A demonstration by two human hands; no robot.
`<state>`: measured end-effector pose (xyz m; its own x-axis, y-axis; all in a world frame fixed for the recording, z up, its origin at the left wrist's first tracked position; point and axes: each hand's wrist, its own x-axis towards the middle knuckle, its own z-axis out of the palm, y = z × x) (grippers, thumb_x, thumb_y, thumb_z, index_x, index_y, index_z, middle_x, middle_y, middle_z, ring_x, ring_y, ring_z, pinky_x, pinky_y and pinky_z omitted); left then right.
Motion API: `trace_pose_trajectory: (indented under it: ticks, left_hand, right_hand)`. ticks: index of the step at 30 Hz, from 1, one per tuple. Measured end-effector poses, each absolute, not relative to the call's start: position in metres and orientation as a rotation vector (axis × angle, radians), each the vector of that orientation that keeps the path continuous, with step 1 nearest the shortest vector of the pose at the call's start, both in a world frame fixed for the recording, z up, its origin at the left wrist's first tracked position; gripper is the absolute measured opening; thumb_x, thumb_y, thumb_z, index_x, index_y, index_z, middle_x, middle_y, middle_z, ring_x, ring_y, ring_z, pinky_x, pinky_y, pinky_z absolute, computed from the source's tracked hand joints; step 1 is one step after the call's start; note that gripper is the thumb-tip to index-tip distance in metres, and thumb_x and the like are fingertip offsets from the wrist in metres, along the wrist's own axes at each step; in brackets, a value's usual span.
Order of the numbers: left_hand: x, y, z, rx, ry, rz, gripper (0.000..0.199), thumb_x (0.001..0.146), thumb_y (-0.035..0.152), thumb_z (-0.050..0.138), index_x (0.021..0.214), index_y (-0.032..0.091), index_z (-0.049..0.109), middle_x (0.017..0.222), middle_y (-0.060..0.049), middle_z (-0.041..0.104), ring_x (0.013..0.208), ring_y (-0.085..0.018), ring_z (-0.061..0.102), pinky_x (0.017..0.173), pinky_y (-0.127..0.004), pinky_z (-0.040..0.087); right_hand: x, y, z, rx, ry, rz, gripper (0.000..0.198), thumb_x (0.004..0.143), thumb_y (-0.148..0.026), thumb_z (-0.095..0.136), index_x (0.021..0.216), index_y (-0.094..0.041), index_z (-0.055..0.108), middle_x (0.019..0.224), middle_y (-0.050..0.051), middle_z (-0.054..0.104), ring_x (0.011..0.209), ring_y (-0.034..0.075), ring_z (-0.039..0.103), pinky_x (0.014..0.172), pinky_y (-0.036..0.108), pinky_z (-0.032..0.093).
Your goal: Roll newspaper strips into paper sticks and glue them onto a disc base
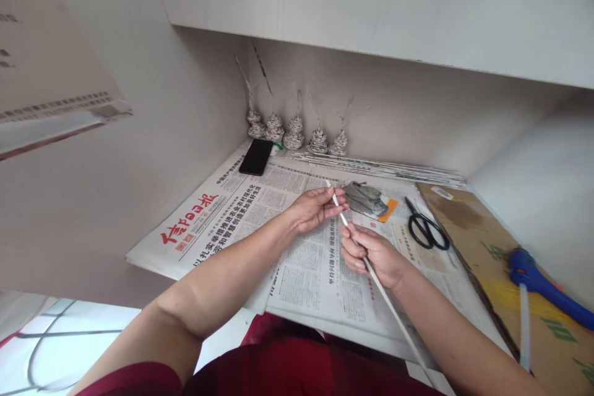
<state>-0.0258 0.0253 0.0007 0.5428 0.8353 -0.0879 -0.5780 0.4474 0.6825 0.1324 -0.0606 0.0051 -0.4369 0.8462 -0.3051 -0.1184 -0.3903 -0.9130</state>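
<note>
A long, thin white rolled-paper tube (394, 309) runs slantwise between my hands, its lower end trailing toward my lap. Near its upper tip, my left hand (312, 209) pinches it between thumb and fingers. A little lower down, my right hand (371, 252) is closed around the same tube. Both hands are over the newspaper (306, 284) spread on the table. Just beyond them lies a crumpled grey cloth (364, 199) with an orange piece (388, 209) beside it. Black-handled scissors (424, 230) rest to the right of my right hand.
Several small gourd-shaped woven paper pieces (295, 131) stand against the back wall, near a black phone (256, 157). In front of that wall lies a bundle of paper tubes (380, 168). A blue glue gun (541, 281) sits on cardboard (464, 223) at right. A panel (371, 6) overhangs the back.
</note>
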Motion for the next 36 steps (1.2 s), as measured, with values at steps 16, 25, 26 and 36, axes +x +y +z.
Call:
trace_pose_trajectory:
  ticks: [16,25,26,36]
  left_hand:
    - [-0.024,0.026,-0.007,0.675,0.476,0.908,0.017,0.091,0.022,0.051,0.089,0.009,0.063,0.083,-0.011,0.069,0.080,-0.017,0.070,0.073,-0.025,0.057]
    - [-0.025,0.028,-0.003,0.626,0.548,1.006,0.016,0.090,0.015,0.050,0.088,0.008,0.064,0.080,-0.010,0.069,0.077,-0.016,0.070,0.085,-0.031,0.055]
    - [-0.025,0.028,-0.002,0.629,0.543,0.999,0.015,0.090,0.013,0.051,0.088,0.007,0.065,0.080,-0.010,0.069,0.078,-0.017,0.070,0.086,-0.032,0.055]
    - [-0.025,0.026,-0.001,0.623,0.515,0.981,0.016,0.089,0.013,0.052,0.090,0.007,0.066,0.082,-0.011,0.069,0.079,-0.017,0.070,0.084,-0.029,0.056]
  right_hand:
    - [0.116,-0.046,-0.001,-1.448,-1.402,1.260,0.036,0.087,-0.054,0.047,0.075,-0.020,0.051,0.045,-0.007,0.043,0.036,0.008,0.041,0.037,0.020,0.030]
    - [0.128,-0.060,0.001,-1.575,-1.648,0.982,0.034,0.088,-0.054,0.046,0.078,-0.022,0.054,0.055,-0.004,0.047,0.047,0.010,0.045,0.048,0.024,0.035]
    - [0.129,-0.061,0.001,-1.571,-1.644,0.975,0.035,0.088,-0.053,0.046,0.076,-0.021,0.053,0.054,-0.005,0.046,0.047,0.010,0.043,0.049,0.024,0.034]
    - [0.132,-0.062,0.008,-1.357,-1.427,1.532,0.033,0.088,-0.057,0.044,0.081,-0.024,0.046,0.052,-0.007,0.035,0.042,0.011,0.037,0.042,0.024,0.028]
